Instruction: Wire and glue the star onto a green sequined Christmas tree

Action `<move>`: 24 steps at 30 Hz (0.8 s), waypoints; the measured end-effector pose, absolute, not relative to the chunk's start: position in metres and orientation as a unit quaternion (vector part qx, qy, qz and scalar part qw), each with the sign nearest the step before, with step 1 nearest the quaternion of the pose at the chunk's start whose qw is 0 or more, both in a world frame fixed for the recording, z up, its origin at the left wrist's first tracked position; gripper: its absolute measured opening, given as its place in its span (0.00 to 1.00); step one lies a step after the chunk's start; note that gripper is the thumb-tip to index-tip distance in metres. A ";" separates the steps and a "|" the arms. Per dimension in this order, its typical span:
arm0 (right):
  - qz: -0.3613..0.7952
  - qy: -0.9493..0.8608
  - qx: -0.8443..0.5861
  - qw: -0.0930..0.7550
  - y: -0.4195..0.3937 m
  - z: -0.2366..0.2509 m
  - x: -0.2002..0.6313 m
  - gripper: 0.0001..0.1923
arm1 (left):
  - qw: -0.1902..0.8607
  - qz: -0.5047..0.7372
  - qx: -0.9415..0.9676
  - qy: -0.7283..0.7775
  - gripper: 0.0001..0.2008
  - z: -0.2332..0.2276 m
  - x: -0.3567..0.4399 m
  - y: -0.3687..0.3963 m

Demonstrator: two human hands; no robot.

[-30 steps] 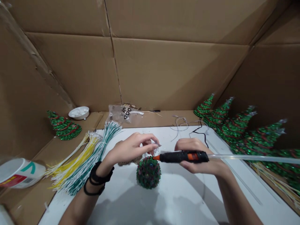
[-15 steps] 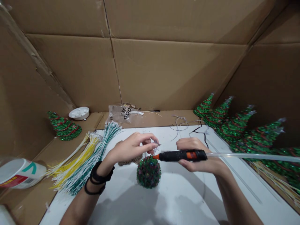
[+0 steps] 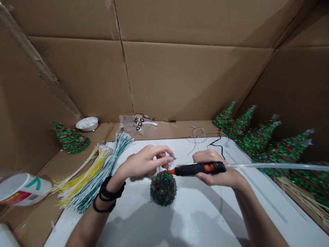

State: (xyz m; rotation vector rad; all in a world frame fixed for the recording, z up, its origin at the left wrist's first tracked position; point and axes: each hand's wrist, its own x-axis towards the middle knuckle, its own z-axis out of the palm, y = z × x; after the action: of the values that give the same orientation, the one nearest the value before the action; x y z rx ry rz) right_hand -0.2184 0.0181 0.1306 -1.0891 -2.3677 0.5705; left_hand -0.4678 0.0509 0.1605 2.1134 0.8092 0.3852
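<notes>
A black hot glue gun with an orange tip lies in my right hand, fingers wrapped round it. Its tip meets the top of a small green sequined Christmas tree standing on the table. Just above that top, my left hand pinches a small translucent pointed ornament between thumb and fingers. Its lower part is partly hidden by the fingers and the gun tip. A clear glue stick runs from the back of the gun to the right. Brown twine lies behind the tree.
Finished trees line the right side, and one more tree leans at left. Bundles of yellow, white and green wire lie left, near a white tub. A white bowl and plastic bag sit behind. A black cord trails behind my right hand.
The rear of the glue gun and the glue stick have dipped and shifted slightly. My left hand, the ornament and the small tree look almost unmoved.
</notes>
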 end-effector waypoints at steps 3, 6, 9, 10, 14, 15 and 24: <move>0.221 -0.861 -0.397 0.227 0.020 0.129 -0.217 0.18 | 0.410 0.152 0.840 0.321 0.14 0.161 -0.468 0.051; 0.233 -0.861 -0.392 0.225 0.021 0.129 -0.217 0.18 | 0.408 0.154 0.841 0.322 0.14 0.161 -0.467 0.051; 0.241 -0.858 -0.394 0.224 0.021 0.129 -0.216 0.18 | 0.402 0.155 0.842 0.324 0.14 0.160 -0.467 0.051; 0.242 -0.857 -0.396 0.224 0.021 0.129 -0.216 0.18 | 0.401 0.156 0.843 0.323 0.14 0.160 -0.467 0.051; 0.240 -0.857 -0.397 0.226 0.022 0.128 -0.217 0.19 | 0.404 0.155 0.842 0.322 0.14 0.160 -0.467 0.050; 0.238 -0.856 -0.397 0.228 0.022 0.128 -0.217 0.19 | 0.406 0.155 0.841 0.322 0.14 0.161 -0.467 0.050; 0.227 -0.862 -0.394 0.226 0.022 0.127 -0.215 0.23 | 0.408 0.156 0.840 0.323 0.13 0.161 -0.467 0.051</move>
State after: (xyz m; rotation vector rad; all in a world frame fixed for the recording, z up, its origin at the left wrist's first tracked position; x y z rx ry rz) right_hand -0.2155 0.0218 0.1267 -1.0864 -2.3760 0.6250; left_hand -0.4674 0.0507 0.1607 2.1166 0.8130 0.3935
